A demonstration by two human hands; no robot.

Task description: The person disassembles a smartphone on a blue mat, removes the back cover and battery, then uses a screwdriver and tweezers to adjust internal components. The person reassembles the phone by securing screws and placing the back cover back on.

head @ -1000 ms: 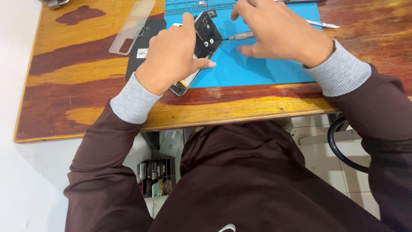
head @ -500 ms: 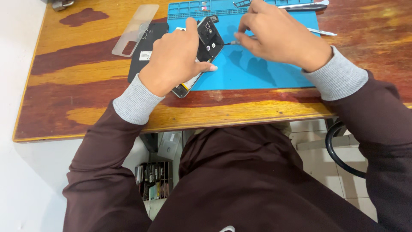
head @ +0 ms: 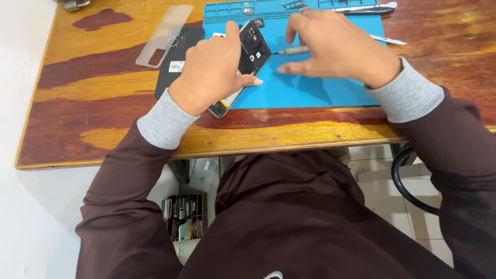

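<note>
My left hand (head: 214, 72) grips the opened phone (head: 251, 54) on the blue mat (head: 310, 90); my right hand (head: 338, 49) pinches the screwdriver (head: 292, 50). I'd keep it steady and upright.

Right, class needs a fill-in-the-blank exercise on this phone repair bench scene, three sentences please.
1. The left hand steadies an opened ____ on the table.
2. The right hand holds a small ____, its tip at the device.
3. Both hands work over a mat coloured ____.

Missing words: phone; screwdriver; blue
</note>
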